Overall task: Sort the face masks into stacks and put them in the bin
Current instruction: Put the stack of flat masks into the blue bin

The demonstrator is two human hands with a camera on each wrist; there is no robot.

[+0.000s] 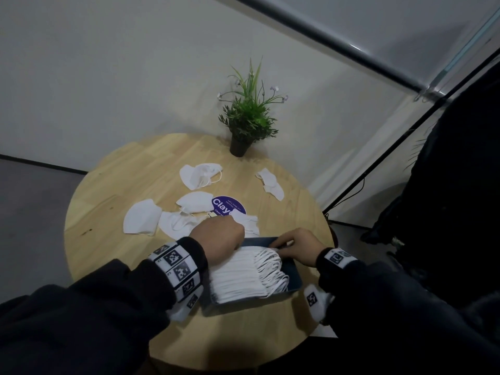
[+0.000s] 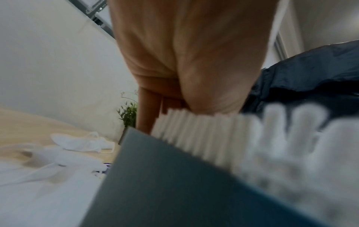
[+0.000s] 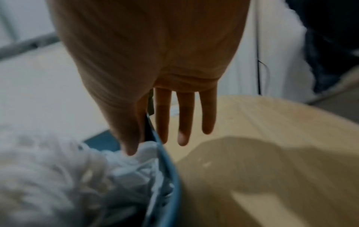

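Observation:
A blue-grey bin (image 1: 295, 277) stands near the front of the round wooden table (image 1: 113, 182). It holds a thick stack of white face masks (image 1: 238, 274) set on edge, ear loops to the right. My left hand (image 1: 219, 236) grips the stack's far left end. In the left wrist view my left hand (image 2: 170, 99) has its fingers down past the end of the mask stack (image 2: 194, 130) and its thumb on the top edges, above the bin wall (image 2: 165, 176). My right hand (image 1: 295, 244) pinches the bin's far right rim. There the right hand (image 3: 159, 135) has its thumb inside on the ear loops (image 3: 126, 169) and straight fingers outside the bin rim (image 3: 170, 169).
Several loose white masks lie beyond the bin, among them one at the left (image 1: 142, 216), one at the middle (image 1: 200, 175) and one at the right (image 1: 270, 182). A purple round sticker (image 1: 227, 205) marks the table's middle. A potted plant (image 1: 244, 123) stands at the far edge. Dark fabric (image 1: 460, 185) hangs at right.

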